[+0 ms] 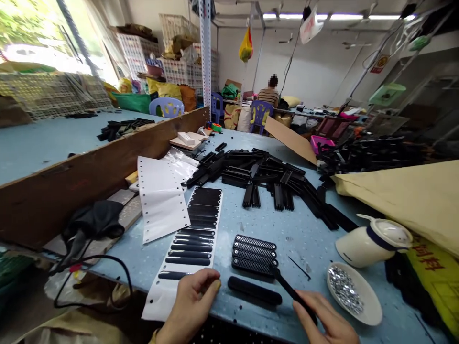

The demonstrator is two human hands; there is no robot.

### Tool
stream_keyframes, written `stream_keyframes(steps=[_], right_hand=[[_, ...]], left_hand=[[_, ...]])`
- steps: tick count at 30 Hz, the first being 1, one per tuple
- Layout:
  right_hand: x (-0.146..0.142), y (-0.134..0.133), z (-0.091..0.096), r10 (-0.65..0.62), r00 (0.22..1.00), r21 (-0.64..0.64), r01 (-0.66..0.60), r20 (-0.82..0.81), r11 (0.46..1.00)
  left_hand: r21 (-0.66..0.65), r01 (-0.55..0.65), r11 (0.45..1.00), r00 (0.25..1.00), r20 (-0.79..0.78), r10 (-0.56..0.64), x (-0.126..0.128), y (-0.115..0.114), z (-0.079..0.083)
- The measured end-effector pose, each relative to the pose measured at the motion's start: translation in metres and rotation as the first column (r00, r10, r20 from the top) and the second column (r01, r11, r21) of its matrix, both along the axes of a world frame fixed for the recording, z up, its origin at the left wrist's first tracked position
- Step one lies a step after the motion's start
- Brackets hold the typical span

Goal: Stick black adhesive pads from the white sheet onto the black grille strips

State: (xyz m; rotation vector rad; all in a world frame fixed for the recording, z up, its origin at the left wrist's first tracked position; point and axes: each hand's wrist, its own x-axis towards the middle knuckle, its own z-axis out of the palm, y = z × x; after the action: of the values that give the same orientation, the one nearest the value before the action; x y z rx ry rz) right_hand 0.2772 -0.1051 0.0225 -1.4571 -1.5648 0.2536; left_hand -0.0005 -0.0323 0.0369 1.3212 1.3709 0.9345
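Right hand clamps black strip by near end, likely to free its tip near textured bars; left hand, front-left of bars: grip curled, contents unclear.

I count, from afar, one left hand just past six o'clock, one right hand toward five with one slim bar. Half past five: four textured bars, one smooth bar. Around four: one mug, one dish. Between ten and one: three chairs, one person.
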Motion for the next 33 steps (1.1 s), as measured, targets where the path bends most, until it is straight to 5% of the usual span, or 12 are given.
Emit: stream_keyframes(steps=[8, 18, 33], right_hand=[[-0.013, 0.015, -0.014, 0.216, 0.975, -0.082, -0.212, 0.043, 0.974], [0.003, 0.042, 0.005, 0.098, 0.990, -0.059, -0.092, 0.103, 0.994], [0.000, 0.051, 0.002, 0.243, 0.957, -0.134, -0.223, 0.156, 0.966]], left_hand=[[0.282, 0.240, 0.929, 0.961, -0.205, -0.186, 0.016, 0.007, -0.017], [0.208, 0.025, 0.978, 0.990, -0.141, 0.004, 0.013, 0.035, -0.025], [0.338, 0.228, 0.913, 0.951, -0.280, -0.134, 0.016, 0.041, -0.033]])
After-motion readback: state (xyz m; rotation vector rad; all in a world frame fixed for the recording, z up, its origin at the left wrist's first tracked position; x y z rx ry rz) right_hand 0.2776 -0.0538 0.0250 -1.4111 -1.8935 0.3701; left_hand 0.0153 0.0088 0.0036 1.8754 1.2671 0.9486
